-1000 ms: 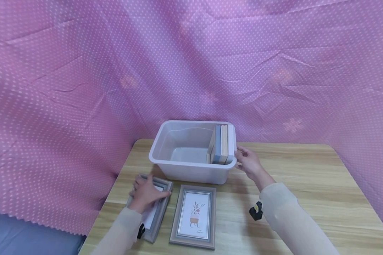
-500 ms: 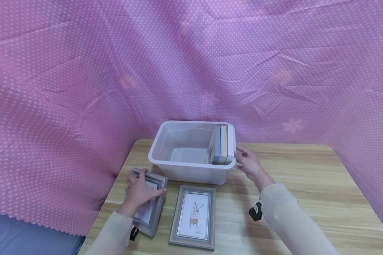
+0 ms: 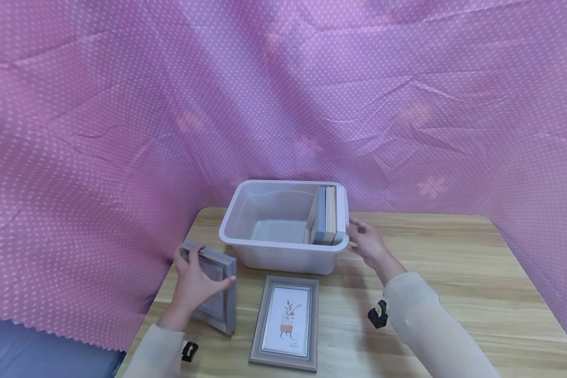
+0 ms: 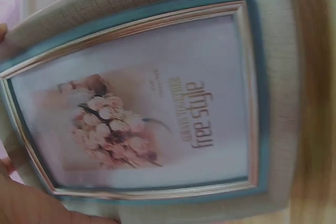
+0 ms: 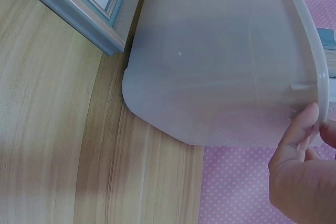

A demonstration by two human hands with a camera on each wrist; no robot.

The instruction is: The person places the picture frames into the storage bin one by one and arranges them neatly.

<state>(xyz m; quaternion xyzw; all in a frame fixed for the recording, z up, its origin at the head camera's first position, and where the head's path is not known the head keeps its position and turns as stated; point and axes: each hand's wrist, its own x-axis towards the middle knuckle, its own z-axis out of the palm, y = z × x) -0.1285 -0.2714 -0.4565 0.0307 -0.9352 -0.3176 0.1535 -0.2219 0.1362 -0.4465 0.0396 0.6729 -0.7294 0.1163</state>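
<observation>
My left hand grips a grey picture frame with thumb and fingers spread across its upper end. The frame stands tilted up on its edge, left of the white plastic bin. Its flower picture with "free style" lettering fills the left wrist view. My right hand holds the bin's right rim, fingers outside and thumb at the lip in the right wrist view. Another grey picture frame, with a potted-plant print, lies face up in front of the bin.
Several frames stand on edge along the bin's right side. The wooden table reaches to a pink dotted curtain behind and at both sides. Black wrist-camera mounts hang by the sleeves.
My left hand has lifted the left picture frame from lying nearly flat to a steep tilt, moving it slightly left. My right hand stays at the bin's rim.
</observation>
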